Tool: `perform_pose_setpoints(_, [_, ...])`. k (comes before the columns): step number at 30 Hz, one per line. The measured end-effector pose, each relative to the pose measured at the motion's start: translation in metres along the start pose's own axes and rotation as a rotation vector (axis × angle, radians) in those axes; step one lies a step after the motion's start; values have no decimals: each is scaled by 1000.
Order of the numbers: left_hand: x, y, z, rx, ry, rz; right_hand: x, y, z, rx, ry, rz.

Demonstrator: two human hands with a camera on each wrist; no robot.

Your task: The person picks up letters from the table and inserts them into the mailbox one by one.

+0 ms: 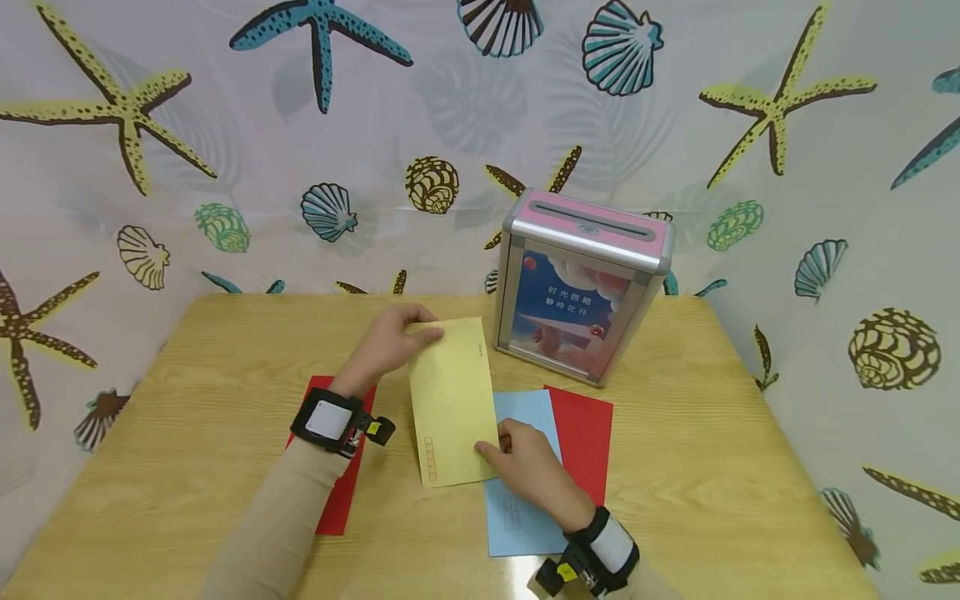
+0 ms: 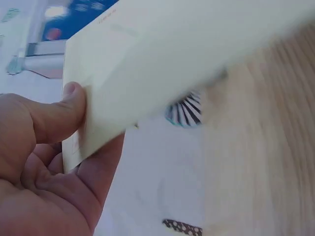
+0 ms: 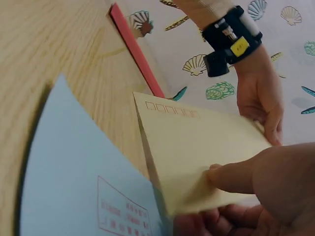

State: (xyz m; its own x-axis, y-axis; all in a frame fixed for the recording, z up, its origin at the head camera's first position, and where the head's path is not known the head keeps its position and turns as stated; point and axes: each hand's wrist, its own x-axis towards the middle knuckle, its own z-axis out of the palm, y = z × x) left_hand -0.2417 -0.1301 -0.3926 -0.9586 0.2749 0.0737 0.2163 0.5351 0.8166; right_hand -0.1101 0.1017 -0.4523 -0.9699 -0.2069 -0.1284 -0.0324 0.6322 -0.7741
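A yellow envelope, printed with a row of small red boxes, is held up between both hands in the head view. My left hand pinches its upper left corner, thumb on the front face. At the lower right edge, my right hand grips it, the thumb on the printed side and the fingers behind. Below the right hand a light blue envelope lies on the table, partly over a red envelope. Another red envelope lies under the left forearm, which hides part of it.
A pink and silver letter box with a slot in its top stands at the back right of the wooden table. Behind hangs a white cloth printed with starfish and shells. Each wrist wears a strapped camera.
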Motion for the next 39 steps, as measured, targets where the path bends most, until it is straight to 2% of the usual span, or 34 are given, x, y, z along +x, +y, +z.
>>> perform_pose_setpoints(2, [-6,10,-7,-61,15,-6,-2,0,-3,49,-7,-25])
perform_pose_setpoints(7, [-20,32,-21,-149,83,-23,-13,-1,-10,186,-16,-61])
perform_pose_setpoints(10, [-25,42,-25,-204,135,25,-19,-1,-14,282,4,-64])
perform_pose_setpoints(13, [-31,50,-28,-271,164,74,-24,-1,-18,333,42,-81])
perform_pose_setpoints(19, [-41,68,-26,-450,152,118,-28,-2,-23,424,73,-108])
perform_pose_setpoints(24, [-46,76,-15,-517,127,167,-31,-3,-25,523,74,-124])
perform_pose_setpoints(28, [-53,74,0,-545,162,188,-33,1,-23,550,90,-129])
perform_pose_setpoints(30, [-57,72,7,-541,175,178,-34,3,-22,552,93,-134])
perform_pose_setpoints(32, [-60,69,14,-528,152,166,-33,4,-20,560,98,-156])
perform_pose_setpoints(35, [-66,65,28,-478,81,161,-32,5,-20,591,129,-199])
perform_pose_setpoints(39, [-76,56,49,-365,7,185,-31,4,-22,629,204,-250])
